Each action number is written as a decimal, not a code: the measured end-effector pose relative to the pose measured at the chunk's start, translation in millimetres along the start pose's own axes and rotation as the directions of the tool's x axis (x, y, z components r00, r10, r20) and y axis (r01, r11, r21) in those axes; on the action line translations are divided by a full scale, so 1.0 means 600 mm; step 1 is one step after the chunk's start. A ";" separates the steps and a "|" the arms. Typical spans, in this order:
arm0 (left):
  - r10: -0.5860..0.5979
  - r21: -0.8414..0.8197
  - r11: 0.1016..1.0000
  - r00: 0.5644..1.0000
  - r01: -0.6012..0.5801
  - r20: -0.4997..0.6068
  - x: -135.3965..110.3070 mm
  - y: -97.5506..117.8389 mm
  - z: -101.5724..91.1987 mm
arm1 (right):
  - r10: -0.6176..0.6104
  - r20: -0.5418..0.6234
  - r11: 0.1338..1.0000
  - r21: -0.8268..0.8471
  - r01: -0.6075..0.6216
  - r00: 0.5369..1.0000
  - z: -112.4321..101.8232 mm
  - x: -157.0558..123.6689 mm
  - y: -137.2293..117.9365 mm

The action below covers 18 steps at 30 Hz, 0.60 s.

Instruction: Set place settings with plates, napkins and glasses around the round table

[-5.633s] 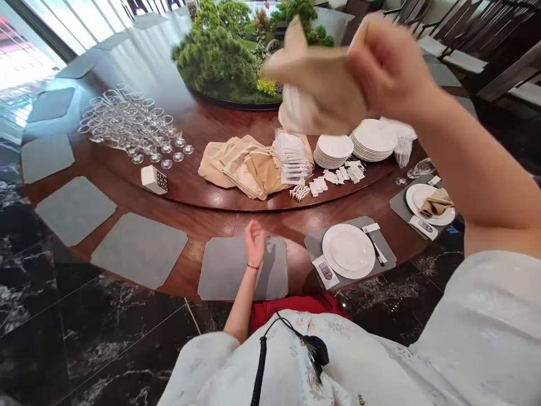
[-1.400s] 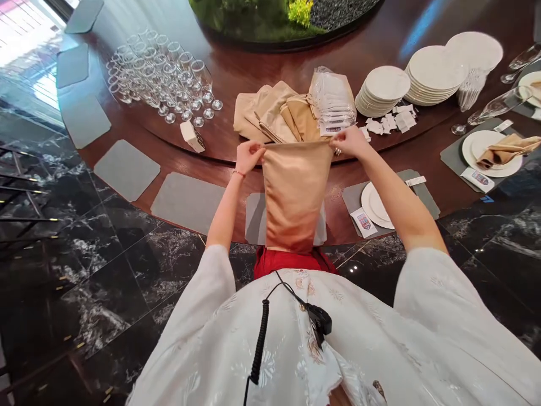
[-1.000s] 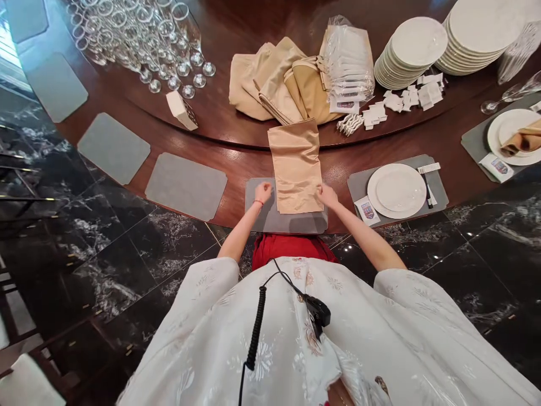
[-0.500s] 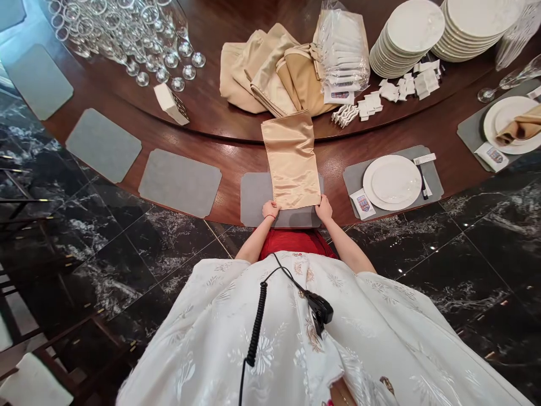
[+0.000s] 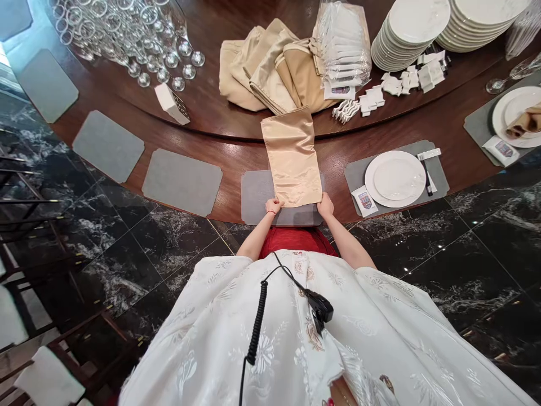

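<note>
A shiny gold cloth napkin (image 5: 292, 158) lies over a grey placemat (image 5: 256, 194) at the table's front edge. Its far end reaches up to the raised round middle of the table, by a pile of folded napkins (image 5: 270, 67). My left hand (image 5: 273, 206) pinches the near left corner of the cloth. At the near right corner, my right hand (image 5: 325, 205) is closed on the edge. Between the two hands the near edge runs nearly straight, with small wrinkles just above it.
Upturned stemmed glasses (image 5: 143, 39) crowd the back left, near a white box (image 5: 171, 105). Wrapped packets (image 5: 344, 51), white chopstick rests (image 5: 346, 110) and stacked plates (image 5: 403, 39) stand back right. A set place with a plate (image 5: 395, 179) lies to the right; bare placemats (image 5: 182, 181) lie left.
Both hands keep hold of the napkin's near corners and have hardly moved. The camera view has shifted slightly.
</note>
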<state>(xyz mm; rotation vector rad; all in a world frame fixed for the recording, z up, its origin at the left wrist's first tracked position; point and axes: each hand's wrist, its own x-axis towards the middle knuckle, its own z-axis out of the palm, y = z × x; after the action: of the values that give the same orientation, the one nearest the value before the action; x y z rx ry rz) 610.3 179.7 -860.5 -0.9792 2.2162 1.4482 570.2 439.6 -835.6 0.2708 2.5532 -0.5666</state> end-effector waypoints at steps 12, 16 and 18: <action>-0.143 -0.427 0.901 0.981 0.074 -0.131 0.012 -0.040 0.004 | -0.126 -0.032 0.990 -0.062 0.124 0.992 0.036 -0.025 0.031; -0.170 -0.490 0.861 0.985 0.137 -0.025 -0.001 -0.063 -0.008 | -0.307 -0.111 0.939 -0.199 0.282 0.945 0.054 -0.048 0.046; -0.165 -0.525 0.839 0.986 0.145 0.009 -0.008 -0.073 -0.013 | -0.449 -0.103 0.867 -0.287 0.406 0.887 0.058 -0.052 0.047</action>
<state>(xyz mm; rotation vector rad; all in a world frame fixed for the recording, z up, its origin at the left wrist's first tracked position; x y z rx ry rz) 644.8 163.7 -884.1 -1.3215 1.7305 2.0197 620.2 446.8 -856.5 -0.3724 2.8286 -0.3670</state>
